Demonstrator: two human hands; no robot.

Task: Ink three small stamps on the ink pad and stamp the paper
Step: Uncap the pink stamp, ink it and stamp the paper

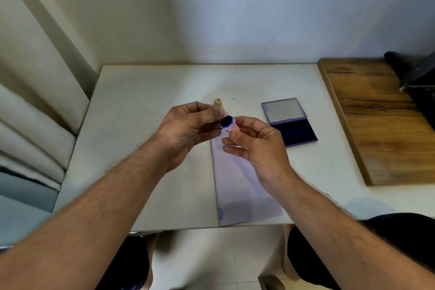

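Ink is the main risk now. Near the center of the frame the right hand (256,146) holds a small pink stamp (229,123) clamped between thumb and fingers, with its dark wet face turned up toward the camera. The left hand (188,129) is closed at the same stamp, its fingertips (217,114) very near the inked rim, but I cannot tell if they really touch it. If they slide onto the face, the ink will go to the skin and the print may come out patchy.

The paper (242,183) lies below the hands with 1 blue mark (220,214) at its lower edge. The ink pad (293,130) is open right of center. Another stamp (218,103) stands just above the hands; I think a careless move could knock it over.
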